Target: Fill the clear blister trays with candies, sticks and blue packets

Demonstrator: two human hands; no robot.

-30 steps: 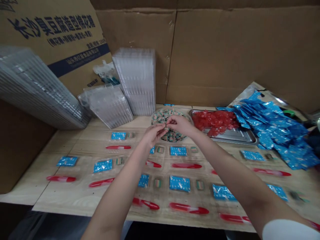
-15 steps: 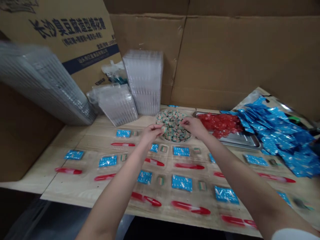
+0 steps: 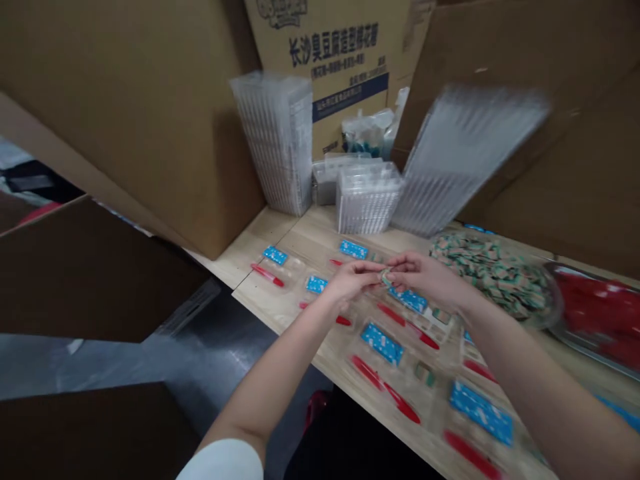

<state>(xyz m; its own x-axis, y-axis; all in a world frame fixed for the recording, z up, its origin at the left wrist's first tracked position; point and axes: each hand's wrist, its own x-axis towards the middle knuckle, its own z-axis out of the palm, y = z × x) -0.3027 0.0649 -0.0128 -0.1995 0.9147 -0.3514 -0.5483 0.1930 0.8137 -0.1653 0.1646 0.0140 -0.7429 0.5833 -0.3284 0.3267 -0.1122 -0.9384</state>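
My left hand [image 3: 353, 280] and my right hand [image 3: 425, 275] meet fingertip to fingertip over the wooden table [image 3: 310, 243]. Between them they pinch a small striped candy [image 3: 385, 275]. Below the hands lie clear trays holding blue packets [image 3: 381, 342], red sticks [image 3: 384, 388] and small striped candies. To the right of my right hand stands a round bowl of striped candies [image 3: 495, 270]. A metal tray of red sweets [image 3: 603, 317] is at the far right.
Stacks of clear plastic trays [image 3: 280, 137] [image 3: 367, 197] stand at the back of the table; another stack [image 3: 463, 153] leans, blurred. Cardboard boxes [image 3: 125, 113] wall in the left and back. Left of the table edge the floor drops away.
My view has swung left. Both hands have pulled back from the candy bowl toward the left rows of trays, pinching a candy between them.
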